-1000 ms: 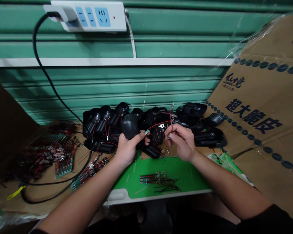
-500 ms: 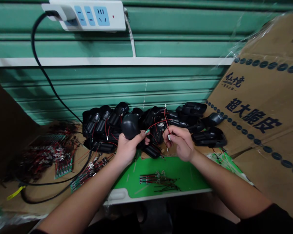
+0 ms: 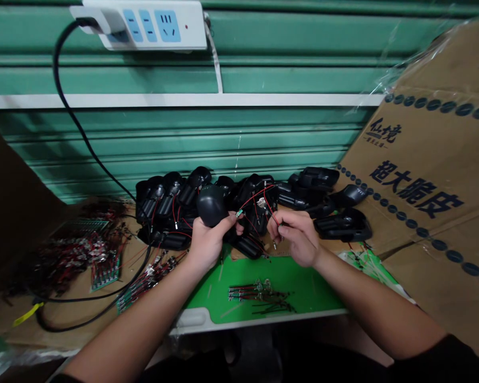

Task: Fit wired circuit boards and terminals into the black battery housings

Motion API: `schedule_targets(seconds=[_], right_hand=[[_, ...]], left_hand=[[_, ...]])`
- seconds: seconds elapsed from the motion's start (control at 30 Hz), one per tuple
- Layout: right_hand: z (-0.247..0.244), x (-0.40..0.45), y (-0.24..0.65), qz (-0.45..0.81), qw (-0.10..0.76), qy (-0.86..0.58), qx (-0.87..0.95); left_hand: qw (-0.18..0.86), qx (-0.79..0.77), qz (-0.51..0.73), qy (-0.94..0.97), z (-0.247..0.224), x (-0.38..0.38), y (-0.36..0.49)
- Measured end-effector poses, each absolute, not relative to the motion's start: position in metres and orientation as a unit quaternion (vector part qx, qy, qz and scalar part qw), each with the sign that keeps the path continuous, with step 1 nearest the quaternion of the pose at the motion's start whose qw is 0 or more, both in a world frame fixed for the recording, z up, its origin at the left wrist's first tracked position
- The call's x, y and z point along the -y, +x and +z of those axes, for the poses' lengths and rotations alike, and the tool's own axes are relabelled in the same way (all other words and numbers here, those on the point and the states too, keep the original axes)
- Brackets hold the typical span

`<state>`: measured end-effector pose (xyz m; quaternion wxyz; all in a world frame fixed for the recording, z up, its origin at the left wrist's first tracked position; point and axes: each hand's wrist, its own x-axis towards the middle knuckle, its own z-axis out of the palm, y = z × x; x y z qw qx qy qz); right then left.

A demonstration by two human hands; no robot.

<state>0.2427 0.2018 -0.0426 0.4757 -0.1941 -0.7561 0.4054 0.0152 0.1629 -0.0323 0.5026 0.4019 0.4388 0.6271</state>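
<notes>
My left hand (image 3: 212, 236) is closed round a black rounded plastic housing (image 3: 211, 205). Between its thumb and fingers sits a small green circuit board (image 3: 239, 213) with thin leads. From the board, a red wire (image 3: 252, 198) arcs up and to the right. My right hand (image 3: 293, 234) pinches thin red and black wires (image 3: 266, 201), whose upper part rises above the fingertips. Whether a connector is inside the pinch is hidden by the fingers. Behind both hands lie several similar black housings (image 3: 175, 194), some with wires hanging out.
Wired boards (image 3: 255, 291) lie on the green board (image 3: 303, 282) before me. Bundles of wired boards (image 3: 91, 250) lie at the left beside a looping black cable (image 3: 143, 266). A cardboard box (image 3: 423, 159) stands at the right. A power strip (image 3: 155, 26) hangs above.
The wires at my right hand have dropped and leaned left. The white connector seen at its fingertips before is now out of sight. My left hand has barely moved.
</notes>
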Motion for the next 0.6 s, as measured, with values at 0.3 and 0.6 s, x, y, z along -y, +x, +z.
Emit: schedule_targets(seconds=[0.3,0.6], right_hand=[[-0.038,-0.202,0.245,0.364,0.461,-0.197,0.785],[-0.035,-0.204,0.231,0.374,0.516,-0.284,0.717]], left_hand=[[0.495,-0.451,0.630,0.393,-0.032,-0.164,0.015],[0.509,-0.434,0.629,0.397,-0.032,-0.163,0.014]])
